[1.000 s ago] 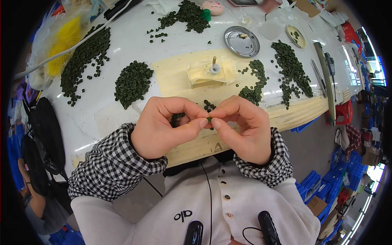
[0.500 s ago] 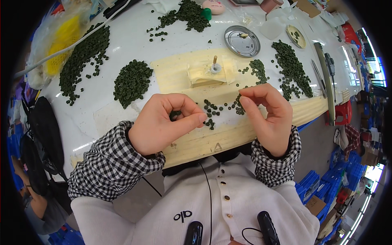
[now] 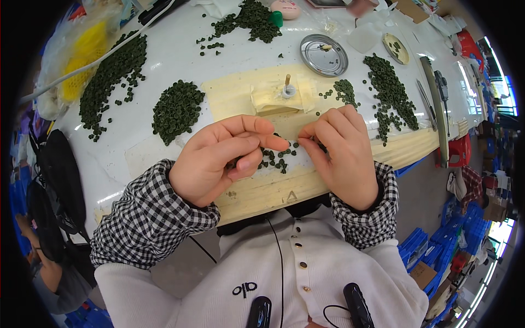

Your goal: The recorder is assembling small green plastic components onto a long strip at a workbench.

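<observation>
My left hand (image 3: 219, 156) hovers over the near edge of the table, its fingers curled and the index finger stretched to the right. A bit of dark green shows between its fingers and palm; whether it is held or lies behind cannot be made out. Thumb and index of my right hand (image 3: 345, 158) are pinched together close to the left fingertips; anything between them is too small to name. Below and between the hands lie scattered small round dark green pieces (image 3: 281, 154). Beyond them stands a tape-covered block (image 3: 278, 101) with a white ring and a short peg on top.
Heaps of the same green pieces lie at left (image 3: 178, 112), far left (image 3: 112, 76), back (image 3: 254, 22) and right (image 3: 388, 87). A round metal lid (image 3: 324, 54) sits behind the block. Tweezers (image 3: 426, 104) and a long bar (image 3: 437, 104) lie at the right edge.
My right hand has moved left and turned over, its fingertips now near my left hand. The left index finger has straightened away from the thumb.
</observation>
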`<act>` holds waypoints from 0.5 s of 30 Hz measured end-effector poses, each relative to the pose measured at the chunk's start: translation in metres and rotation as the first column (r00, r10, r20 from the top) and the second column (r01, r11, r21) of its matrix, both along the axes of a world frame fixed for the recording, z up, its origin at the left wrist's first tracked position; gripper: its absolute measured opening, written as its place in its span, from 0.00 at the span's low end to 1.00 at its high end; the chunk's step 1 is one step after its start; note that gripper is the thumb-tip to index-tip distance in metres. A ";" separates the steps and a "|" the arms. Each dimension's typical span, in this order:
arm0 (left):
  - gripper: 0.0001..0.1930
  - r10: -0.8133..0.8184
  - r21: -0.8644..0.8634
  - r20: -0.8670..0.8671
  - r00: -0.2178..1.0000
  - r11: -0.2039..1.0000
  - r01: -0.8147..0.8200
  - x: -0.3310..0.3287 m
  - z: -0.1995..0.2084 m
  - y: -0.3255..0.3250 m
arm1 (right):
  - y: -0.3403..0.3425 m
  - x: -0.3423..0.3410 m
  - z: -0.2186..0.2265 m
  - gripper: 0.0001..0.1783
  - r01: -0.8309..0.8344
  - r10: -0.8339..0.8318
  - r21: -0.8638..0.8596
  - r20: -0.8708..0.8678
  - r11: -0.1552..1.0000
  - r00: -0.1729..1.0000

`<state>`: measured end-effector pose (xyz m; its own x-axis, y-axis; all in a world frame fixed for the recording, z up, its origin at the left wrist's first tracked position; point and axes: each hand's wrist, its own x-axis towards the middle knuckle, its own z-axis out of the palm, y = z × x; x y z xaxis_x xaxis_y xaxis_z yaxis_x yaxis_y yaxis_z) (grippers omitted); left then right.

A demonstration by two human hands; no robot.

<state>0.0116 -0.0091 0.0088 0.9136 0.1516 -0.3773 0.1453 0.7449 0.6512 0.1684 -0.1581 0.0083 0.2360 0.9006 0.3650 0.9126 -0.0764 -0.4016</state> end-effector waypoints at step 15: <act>0.16 -0.044 0.027 -0.009 0.999 0.999 0.044 0.001 -0.002 0.001 | -0.001 0.000 -0.007 0.07 0.030 -0.034 0.025 0.182 0.999 0.983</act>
<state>0.0123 -0.0078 0.0065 0.9165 0.1220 -0.3810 0.1827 0.7197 0.6698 0.1680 -0.1593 0.0013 0.1919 0.8849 0.4243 0.9681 -0.0996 -0.2301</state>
